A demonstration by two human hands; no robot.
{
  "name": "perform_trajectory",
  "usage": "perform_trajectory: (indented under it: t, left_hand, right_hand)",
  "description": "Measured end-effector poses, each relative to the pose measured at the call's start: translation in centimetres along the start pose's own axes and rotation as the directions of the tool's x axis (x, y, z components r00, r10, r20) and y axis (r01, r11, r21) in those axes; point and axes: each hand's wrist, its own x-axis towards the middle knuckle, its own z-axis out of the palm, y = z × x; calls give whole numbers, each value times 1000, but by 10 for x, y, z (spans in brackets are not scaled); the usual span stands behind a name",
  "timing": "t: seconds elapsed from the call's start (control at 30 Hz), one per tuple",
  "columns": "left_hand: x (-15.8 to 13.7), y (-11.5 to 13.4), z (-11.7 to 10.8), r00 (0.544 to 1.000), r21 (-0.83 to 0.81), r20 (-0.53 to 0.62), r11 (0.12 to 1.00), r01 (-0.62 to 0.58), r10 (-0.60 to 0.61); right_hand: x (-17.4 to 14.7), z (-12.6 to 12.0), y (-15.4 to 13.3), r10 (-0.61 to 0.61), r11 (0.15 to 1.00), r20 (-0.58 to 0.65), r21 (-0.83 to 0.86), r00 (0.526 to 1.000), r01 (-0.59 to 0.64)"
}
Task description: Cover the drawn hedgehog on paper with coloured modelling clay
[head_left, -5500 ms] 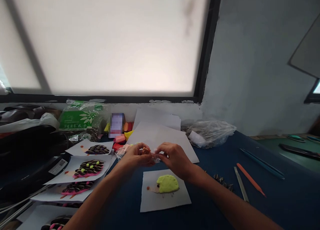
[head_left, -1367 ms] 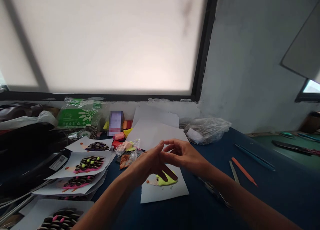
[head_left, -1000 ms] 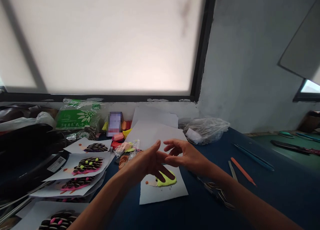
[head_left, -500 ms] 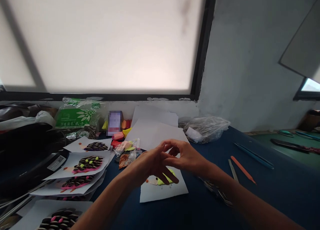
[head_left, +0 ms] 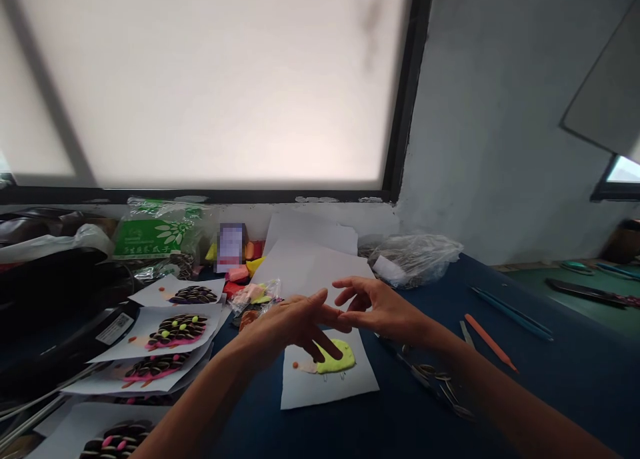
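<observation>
My left hand [head_left: 300,319] hovers over a small white sheet [head_left: 305,394] with its fingers spread. My right hand [head_left: 383,309] is beside it, fingers curved and apart, its thumb tip at the left index fingertip. I cannot make out anything between them. On the sheet is a hedgehog figure with a flat yellow-green clay body [head_left: 346,358], a pale pointed face and an orange nose. Small leg outlines are drawn below the body. Striped sunflower seeds [head_left: 441,378] lie on the blue table, partly behind my right forearm.
Finished seed-and-clay hedgehog pictures [head_left: 177,329] are stacked at left. Behind them are coloured clay packs [head_left: 239,272], a green seed bag [head_left: 150,236] and white paper [head_left: 313,266]. A clear plastic bag [head_left: 420,256], an orange tool [head_left: 490,342] and blue tweezers [head_left: 513,314] lie rightward.
My hands have drawn slightly apart, and the right fingers have opened away from the left hand. More of the yellow-green body now shows beneath the left fingers.
</observation>
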Motion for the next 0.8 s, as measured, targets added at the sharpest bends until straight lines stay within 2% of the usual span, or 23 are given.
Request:
perform_trajectory:
  t: [0.17,0.33,0.53,0.7,0.8]
  left_hand:
    - [7,-5,2,991,130,-135,991,12,6]
    - [7,-7,-3,966,72,-259,997,-7,25]
    - [7,-7,-7,958,30,-288,999,19,-10]
    - [6,-14,-6,958,67,-283,995,72,-50]
    - [3,-20,-3,957,121,-276,984,130,-93]
  right_hand:
    - [-1,4,-2,-15,999,3,47,1000,15]
    - [-3,9,-10,-31,997,-33,64,999,33]
    - [0,21,-8,-62,978,-143,189,988,88]
    - [-14,36,8,-9,969,-143,243,990,44]
    - [-31,47,15,67,956,-142,294,988,-23]
